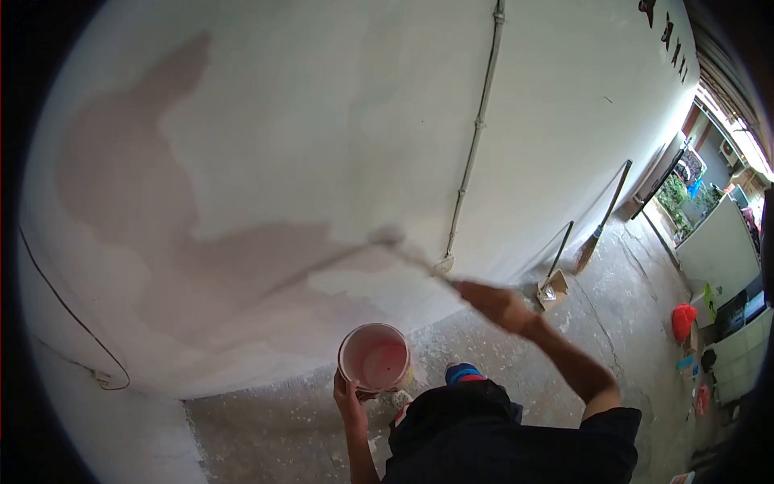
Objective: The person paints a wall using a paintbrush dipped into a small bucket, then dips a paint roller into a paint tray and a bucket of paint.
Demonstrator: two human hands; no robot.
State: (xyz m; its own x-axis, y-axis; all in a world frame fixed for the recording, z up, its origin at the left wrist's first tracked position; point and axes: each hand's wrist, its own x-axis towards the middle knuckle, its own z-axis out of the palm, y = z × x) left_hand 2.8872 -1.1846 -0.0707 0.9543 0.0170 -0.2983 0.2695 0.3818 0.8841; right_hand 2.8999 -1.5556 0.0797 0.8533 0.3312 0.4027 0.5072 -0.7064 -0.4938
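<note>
My left hand (347, 395) grips the lower left side of a round paint bucket (345, 355), tilted so that its pinkish inside shows. Closed round a pale stick handle, my right hand (496, 305) reaches toward the wall. The handle belongs to a painting tool (423, 264) whose small head is blurred by motion near the wall; brush or roller, I cannot tell. Around and left of that head, pinkish darker patches (242, 250) spread over the white wall (322, 145). The tool's shadow falls on them.
A conduit (481, 121) runs down the wall to a small box (443, 264). A broom (592, 242) and a dustpan (553, 290) lean along the wall's right. A loose black cable (64, 310) hangs at left. Red bags (684, 321) lie beside cabinets on the concrete floor (274, 427).
</note>
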